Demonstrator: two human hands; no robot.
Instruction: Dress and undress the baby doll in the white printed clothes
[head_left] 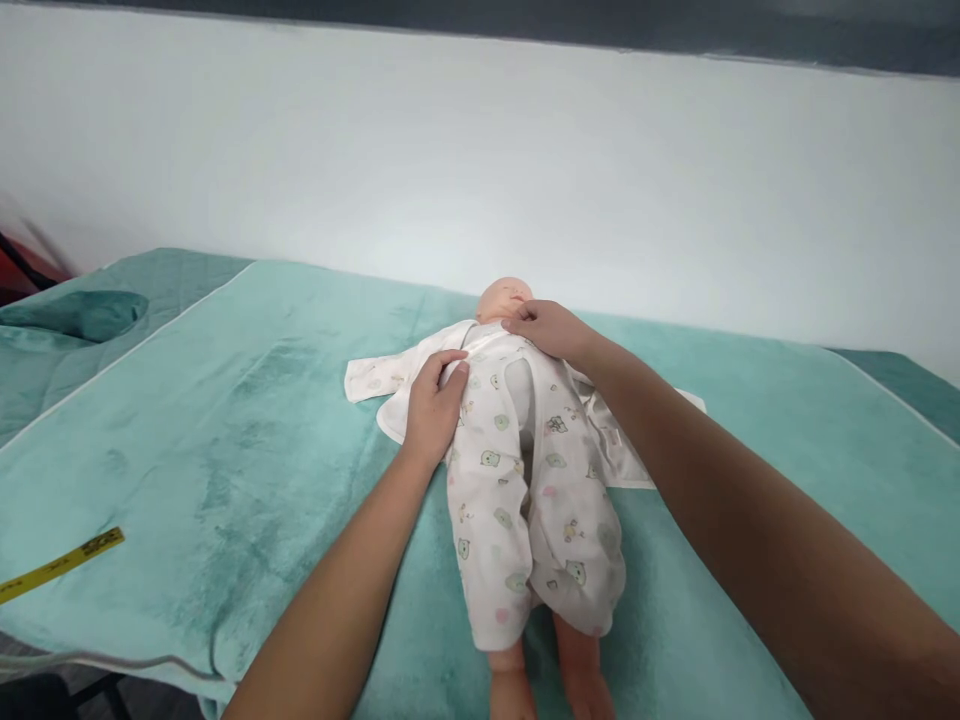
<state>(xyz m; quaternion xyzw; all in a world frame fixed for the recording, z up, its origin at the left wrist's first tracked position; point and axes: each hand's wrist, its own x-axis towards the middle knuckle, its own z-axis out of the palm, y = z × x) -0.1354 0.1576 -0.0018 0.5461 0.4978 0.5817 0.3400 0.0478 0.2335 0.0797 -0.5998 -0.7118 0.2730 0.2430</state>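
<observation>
A yellow measuring tape (64, 563) lies at the left edge of the teal blanket (247, 420), well apart from the rest; toward the middle, the left hand (433, 405) rests on the printed baby garment (525, 500), its fingers curled and pinching a fold of the fabric at the doll's side; the baby doll (507, 297) lies on its back, head toward the far edge, bare feet toward the near edge; the right hand (545, 327) grips the garment's collar just under the chin, fingers closed.

A childcare practice room: baby doll (525, 450) on towel-covered table (225, 420) against bare wall (525, 150).
</observation>
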